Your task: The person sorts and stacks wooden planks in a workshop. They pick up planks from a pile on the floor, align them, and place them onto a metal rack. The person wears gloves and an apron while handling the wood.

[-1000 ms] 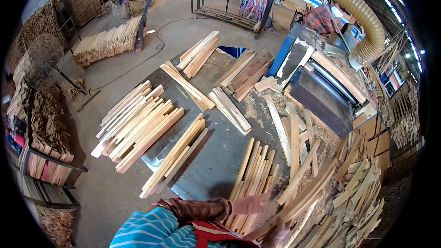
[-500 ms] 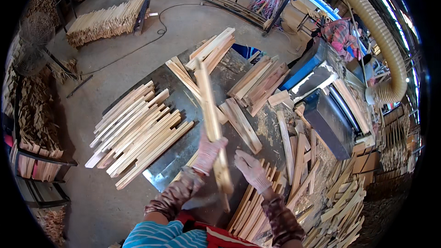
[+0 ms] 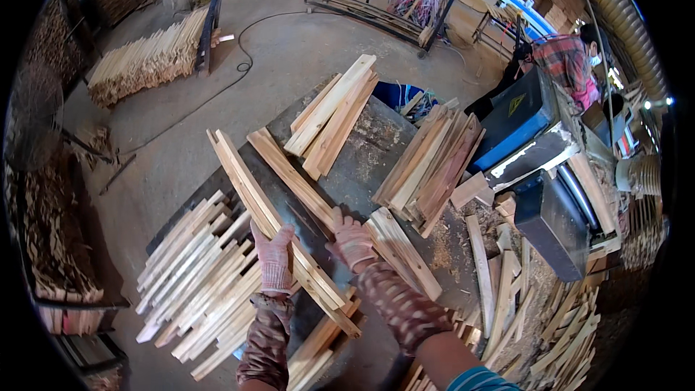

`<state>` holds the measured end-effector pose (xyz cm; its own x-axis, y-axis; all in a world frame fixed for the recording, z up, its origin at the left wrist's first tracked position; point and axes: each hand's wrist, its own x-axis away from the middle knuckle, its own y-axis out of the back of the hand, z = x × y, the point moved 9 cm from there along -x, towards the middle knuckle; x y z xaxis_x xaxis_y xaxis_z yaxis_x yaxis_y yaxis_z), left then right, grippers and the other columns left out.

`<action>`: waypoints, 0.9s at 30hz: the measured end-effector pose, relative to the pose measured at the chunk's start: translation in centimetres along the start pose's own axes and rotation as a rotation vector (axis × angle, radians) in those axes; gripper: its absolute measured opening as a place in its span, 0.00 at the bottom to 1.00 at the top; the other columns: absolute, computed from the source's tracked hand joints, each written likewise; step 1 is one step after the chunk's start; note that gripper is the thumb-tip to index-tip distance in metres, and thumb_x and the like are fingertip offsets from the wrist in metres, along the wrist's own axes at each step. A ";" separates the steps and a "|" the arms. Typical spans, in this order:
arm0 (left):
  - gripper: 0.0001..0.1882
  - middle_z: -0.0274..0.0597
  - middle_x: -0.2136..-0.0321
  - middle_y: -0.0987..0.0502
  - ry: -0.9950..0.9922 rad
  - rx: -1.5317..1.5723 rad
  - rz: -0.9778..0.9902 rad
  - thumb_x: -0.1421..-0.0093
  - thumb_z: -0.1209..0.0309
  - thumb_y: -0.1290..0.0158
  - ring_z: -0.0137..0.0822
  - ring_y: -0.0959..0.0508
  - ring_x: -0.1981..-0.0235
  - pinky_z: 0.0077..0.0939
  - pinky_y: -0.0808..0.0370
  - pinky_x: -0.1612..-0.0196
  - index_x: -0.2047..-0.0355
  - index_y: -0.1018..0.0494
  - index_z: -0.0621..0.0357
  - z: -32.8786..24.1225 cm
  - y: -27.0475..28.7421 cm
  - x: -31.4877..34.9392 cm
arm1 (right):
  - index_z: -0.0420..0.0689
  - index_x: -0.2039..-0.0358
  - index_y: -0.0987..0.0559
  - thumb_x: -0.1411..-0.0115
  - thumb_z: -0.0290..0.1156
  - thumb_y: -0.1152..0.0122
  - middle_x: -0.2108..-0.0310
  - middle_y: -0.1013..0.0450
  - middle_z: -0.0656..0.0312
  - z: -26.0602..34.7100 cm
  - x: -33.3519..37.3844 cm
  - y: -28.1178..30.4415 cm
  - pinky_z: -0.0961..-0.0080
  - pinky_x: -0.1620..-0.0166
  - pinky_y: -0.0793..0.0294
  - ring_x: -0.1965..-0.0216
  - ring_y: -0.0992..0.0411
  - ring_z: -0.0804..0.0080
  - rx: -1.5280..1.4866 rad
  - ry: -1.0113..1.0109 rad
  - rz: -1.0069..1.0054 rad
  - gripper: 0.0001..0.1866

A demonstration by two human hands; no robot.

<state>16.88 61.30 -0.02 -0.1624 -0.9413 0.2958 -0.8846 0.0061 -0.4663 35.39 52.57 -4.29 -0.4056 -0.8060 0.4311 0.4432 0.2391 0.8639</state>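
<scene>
My left hand (image 3: 275,255), in a pale knit glove, is closed around a pair of long light wooden strips (image 3: 250,185). They slant across the left part of the dark metal table (image 3: 365,134), partly above the fanned pile of wooden strips (image 3: 195,275). My gloved right hand (image 3: 352,240) is at the table's middle, its fingers curled over another wooden strip (image 3: 293,177) that lies slantwise there. The hand hides part of that strip. Just right of it rest a few short boards (image 3: 405,250).
Bundles of boards lie at the table's far end (image 3: 337,112) and right side (image 3: 431,163). A blue and black machine (image 3: 514,123) stands at the right, with offcuts (image 3: 499,282) and sawdust before it. Beyond it a person (image 3: 568,65) bends over. A cable (image 3: 242,65) crosses the floor.
The strips in my left hand have swung left, toward the fanned pile. My right hand has moved from the near side of the table onto the strip at its middle. The view has shifted.
</scene>
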 end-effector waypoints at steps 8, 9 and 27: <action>0.49 0.51 0.46 0.30 -0.022 -0.335 -0.075 0.49 0.80 0.36 0.43 0.27 0.50 0.33 0.29 0.44 0.31 0.52 0.64 6.2 -2.1 -7.5 | 0.49 0.29 0.44 0.50 0.33 0.33 0.42 0.29 0.44 -1.7 -3.3 2.4 0.62 0.42 0.29 0.43 0.29 0.48 -0.626 0.014 0.347 0.48; 0.48 0.51 0.46 0.30 -0.016 -0.373 -0.094 0.49 0.79 0.36 0.43 0.27 0.49 0.33 0.29 0.44 0.31 0.51 0.64 7.1 -1.7 -8.8 | 0.51 0.31 0.38 0.49 0.41 0.36 0.44 0.27 0.46 -0.7 -3.5 3.0 0.61 0.45 0.26 0.47 0.26 0.49 -0.575 0.025 0.362 0.43; 0.44 0.48 0.46 0.28 0.281 -0.424 0.103 0.47 0.69 0.33 0.49 0.23 0.51 0.49 0.20 0.52 0.34 0.45 0.49 10.9 -3.5 -21.0 | 0.47 0.37 0.33 0.38 0.51 0.44 0.37 0.37 0.53 -5.8 7.2 3.8 0.60 0.37 0.34 0.38 0.36 0.50 -0.695 -0.014 -0.274 0.33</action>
<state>28.21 77.40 -13.69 -0.3173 -0.8022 0.5057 -0.9479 0.2847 -0.1432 38.78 44.50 0.55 -0.5823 -0.7794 0.2315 0.7260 -0.3703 0.5795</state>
